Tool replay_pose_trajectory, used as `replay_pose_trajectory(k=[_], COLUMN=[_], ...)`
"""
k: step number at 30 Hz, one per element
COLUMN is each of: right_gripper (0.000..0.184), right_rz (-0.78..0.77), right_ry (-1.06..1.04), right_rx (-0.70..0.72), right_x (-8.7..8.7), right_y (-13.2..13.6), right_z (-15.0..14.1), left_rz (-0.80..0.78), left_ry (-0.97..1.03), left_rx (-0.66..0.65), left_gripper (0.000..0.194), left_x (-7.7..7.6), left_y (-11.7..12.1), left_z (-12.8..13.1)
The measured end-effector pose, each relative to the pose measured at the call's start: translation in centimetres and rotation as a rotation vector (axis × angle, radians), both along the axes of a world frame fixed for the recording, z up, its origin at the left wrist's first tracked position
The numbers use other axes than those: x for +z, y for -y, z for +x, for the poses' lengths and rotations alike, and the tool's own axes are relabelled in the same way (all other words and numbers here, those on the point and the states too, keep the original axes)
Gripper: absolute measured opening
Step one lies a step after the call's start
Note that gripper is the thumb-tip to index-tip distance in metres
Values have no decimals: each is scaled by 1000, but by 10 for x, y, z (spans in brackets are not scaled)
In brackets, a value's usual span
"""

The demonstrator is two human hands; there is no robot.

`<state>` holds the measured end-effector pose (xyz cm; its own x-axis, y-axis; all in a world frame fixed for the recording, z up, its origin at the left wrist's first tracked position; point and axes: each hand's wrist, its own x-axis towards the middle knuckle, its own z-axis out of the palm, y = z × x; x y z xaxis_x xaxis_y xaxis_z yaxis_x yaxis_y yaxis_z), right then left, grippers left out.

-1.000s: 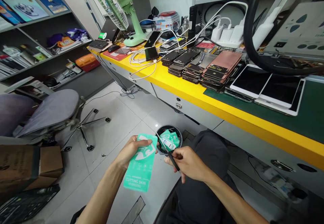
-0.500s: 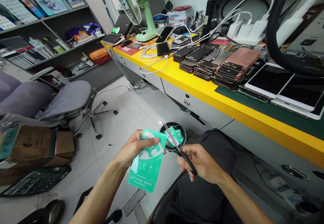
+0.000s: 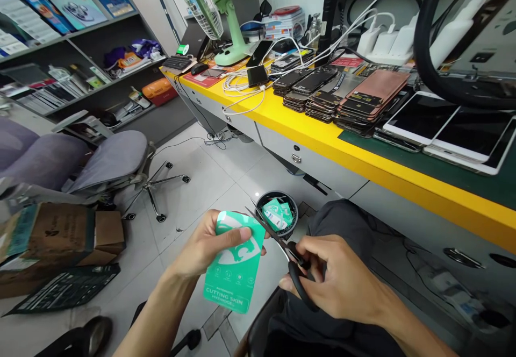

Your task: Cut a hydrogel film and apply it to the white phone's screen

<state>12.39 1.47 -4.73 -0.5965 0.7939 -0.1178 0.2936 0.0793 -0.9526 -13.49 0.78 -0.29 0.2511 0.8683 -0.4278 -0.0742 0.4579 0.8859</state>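
Observation:
A flat green packet [image 3: 236,276], printed "Automatic Cutting Skin Hydrogel", is pinched in my left hand [image 3: 209,241], with the thumb across its upper front. My right hand [image 3: 334,276] grips black-handled scissors [image 3: 278,236] by the finger loops. The blades point up and left, slightly parted, with their tips by the packet's upper right edge. Whether the blades touch the packet I cannot tell. Below and beyond the scissors, a dark round bin [image 3: 296,214] on the floor contains several green and white pieces [image 3: 278,212].
A yellow-edged bench [image 3: 282,120] runs along the right, bearing stacked phone parts [image 3: 318,80], white tablets [image 3: 463,131], cables and a green fan [image 3: 231,29]. At left stand a grey office chair [image 3: 108,155] and cardboard boxes [image 3: 60,233].
My right hand has turned and come nearer, the scissor blades now parted more visibly and lower beside the packet. The packet has tilted slightly in my left hand. The view has shifted a little.

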Motion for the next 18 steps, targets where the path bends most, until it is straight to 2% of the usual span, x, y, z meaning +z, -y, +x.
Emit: replay_pose_trajectory(k=[5,12,18], right_gripper=[49,46,42], right_rz=[50,177,221], right_ry=[17,56,50], right_rx=[10,-5,5], right_x=[6,10,11], right_y=[7,8,9], right_z=[5,6,8], left_rz=[66,75,67], left_ry=[-26,-67,-91], left_rx=[-56,-29,-23], left_gripper=[26,29,30], left_x=[4,12,12], left_y=[6,8,9], left_z=[1,8,10])
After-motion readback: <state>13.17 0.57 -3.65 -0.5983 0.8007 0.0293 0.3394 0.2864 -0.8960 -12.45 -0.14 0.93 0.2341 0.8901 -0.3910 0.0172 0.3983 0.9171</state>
